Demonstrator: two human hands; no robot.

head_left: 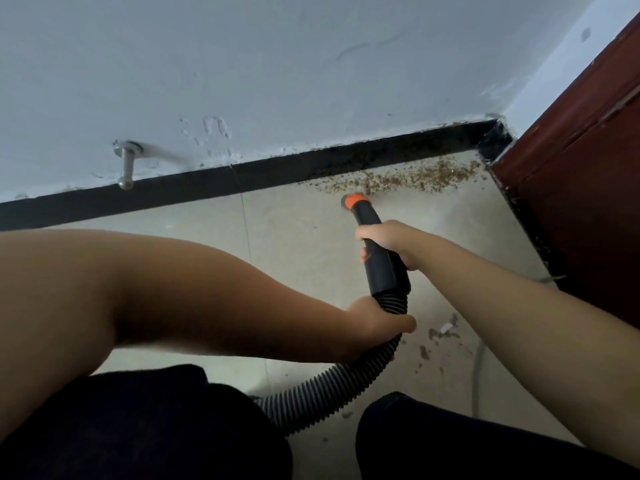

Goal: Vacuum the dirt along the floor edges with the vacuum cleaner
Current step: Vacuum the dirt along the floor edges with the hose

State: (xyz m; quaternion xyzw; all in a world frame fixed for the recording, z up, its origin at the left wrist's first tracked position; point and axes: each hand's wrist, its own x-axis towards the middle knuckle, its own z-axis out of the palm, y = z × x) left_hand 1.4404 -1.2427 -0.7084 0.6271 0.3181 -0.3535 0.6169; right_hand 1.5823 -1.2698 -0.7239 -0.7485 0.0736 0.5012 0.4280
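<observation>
Nearest, the left hand (375, 322) grips the ribbed hose (332, 379); it looks soft & bendy, prob light. Further out, the right hand (389, 244) wraps the stiff black nozzle tube (379, 251), the better spot to steer from. Orange tip (356, 201) sits on the floor (294, 244), just short of the dirt (408, 178) along the far skirting (242, 178). Vac body out of shot; tip opening hidden.

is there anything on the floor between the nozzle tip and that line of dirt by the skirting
Nothing visible. The orange nozzle tip sits right at the near edge of the dirt along the black skirting, with only bare floor around it. The door stopper is well off to the left.
</observation>
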